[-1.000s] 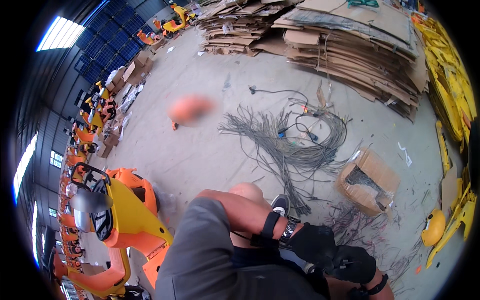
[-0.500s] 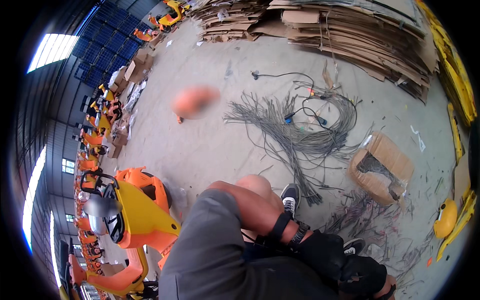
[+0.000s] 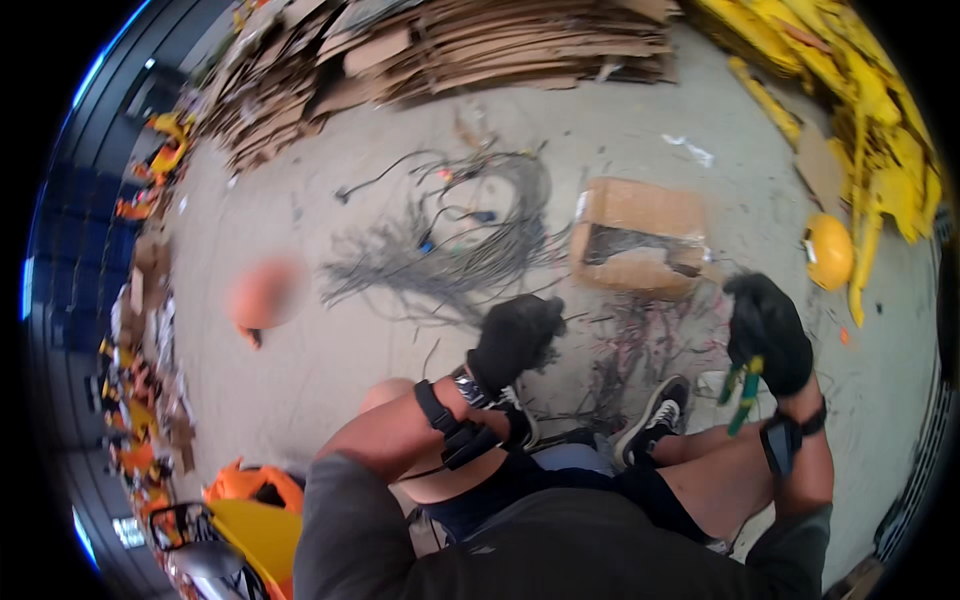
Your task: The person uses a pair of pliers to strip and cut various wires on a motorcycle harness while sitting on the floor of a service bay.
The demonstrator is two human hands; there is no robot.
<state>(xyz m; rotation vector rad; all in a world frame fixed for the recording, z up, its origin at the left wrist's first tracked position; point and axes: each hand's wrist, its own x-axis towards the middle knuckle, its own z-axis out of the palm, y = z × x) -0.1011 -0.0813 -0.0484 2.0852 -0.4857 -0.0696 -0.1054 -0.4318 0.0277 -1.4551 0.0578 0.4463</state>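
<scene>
On the grey floor (image 3: 360,345), beyond our knees, we record a loose bundle of grey cable (image 3: 510,245), coiled at its right side and fanned into separate strands at its left. We hold both hands apart above the floor, each in a black glove. Our left hand (image 3: 515,340) is raised at the near side of the bundle, its fingers bent; motion blurs them, and we cannot tell whether they pinch anything or touch the strands. Our right hand (image 3: 768,335), well apart from it, is closed around a pair of green pliers (image 3: 745,395). Two green lengths with yellow stick out below the palm, spread a little from each other; the rest is hidden by the glove.

To the right of the bundle we note a cardboard box (image 3: 640,205) with a torn opening, dark inside. Thin wire scraps (image 3: 630,345), some reddish, lie between the box and our shoes (image 3: 655,415). Farther off, we see stacks of flattened cardboard (image 3: 520,55); at the right, yellow panels (image 3: 890,130) with a rounded yellow shell (image 3: 832,252) near them. Lower left, we observe part of a yellow-and-orange scooter (image 3: 250,530).
</scene>
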